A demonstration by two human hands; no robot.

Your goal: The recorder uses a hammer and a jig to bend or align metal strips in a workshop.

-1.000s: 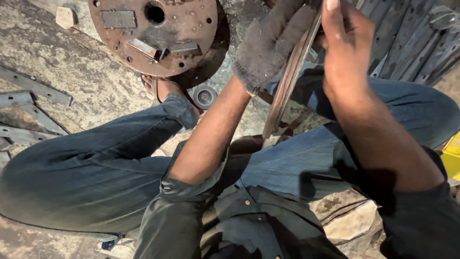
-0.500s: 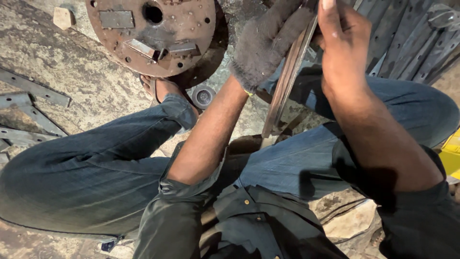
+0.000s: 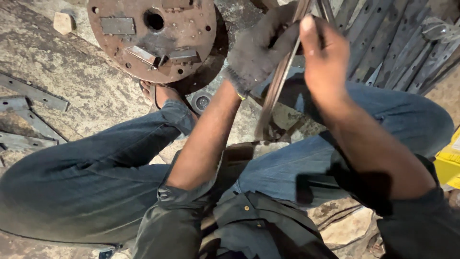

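Fingers of the right hand [image 3: 326, 62], bare, are curled around the upper part of a long flat metal strip [image 3: 278, 86], thumb pointing up along it; the gloved left hand [image 3: 256, 52] closes on the same strip from the other side, its grey knit fabric dusty and frayed. Both hands hold it firmly, neither spread wide. The strip stands nearly upright, leaning slightly, its lower end resting on the floor between the person's knees, its top running out of view.

Against half a second ago, the hands sit a little higher and closer together on the strip, and the strip itself has barely shifted: I judge that the hold is being adjusted rather than the piece moved elsewhere.

Nearest are dark shirt cuffs and blue denim legs [image 3: 96, 177], creased and dirty. Beyond the left knee, a foot in a sandal [image 3: 160, 93] rests on the rough, stained stone floor [image 3: 81, 81], with a small round metal ring [image 3: 202, 101] just beside it. Farther out lies a rusty round steel disc [image 3: 153, 33] with a centre hole, small drilled holes and welded flat blocks. Off to the left lie flat grey bars [image 3: 28, 93]; at upper right, a pile of punched metal strips [image 3: 393, 43] leans together. A yellow object [image 3: 449, 163] shows at the right edge.
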